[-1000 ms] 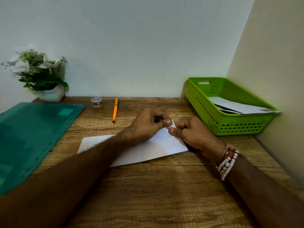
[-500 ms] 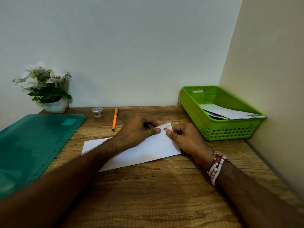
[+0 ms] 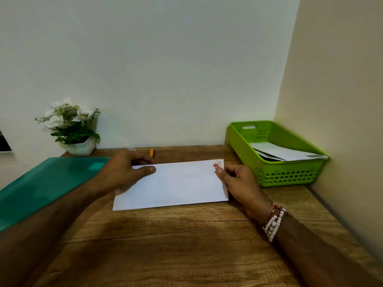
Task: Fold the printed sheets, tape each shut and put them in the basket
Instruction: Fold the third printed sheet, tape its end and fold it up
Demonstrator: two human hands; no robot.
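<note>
Head view: your folded sheet [image 3: 172,183] sits over the middle of the desk [image 3: 186,245], a red-patterned tape piece [image 3: 216,166] at its far right corner. Your left hand [image 3: 124,172] pinches the left end with the thumb on top. Your right hand [image 3: 240,183] pinches the right end, thumb beside the tape. Folding and taping appear done. Next, carry it right over the green basket [image 3: 279,179] rim, onto the sheets [image 3: 288,154] inside.

Left hand [image 3: 124,172] and right hand [image 3: 238,183] pinch the sheet [image 3: 176,183] by its ends, tape [image 3: 216,165] just off the right thumbtip, basket [image 3: 290,169] beyond the right fingers [image 3: 235,169]
</note>
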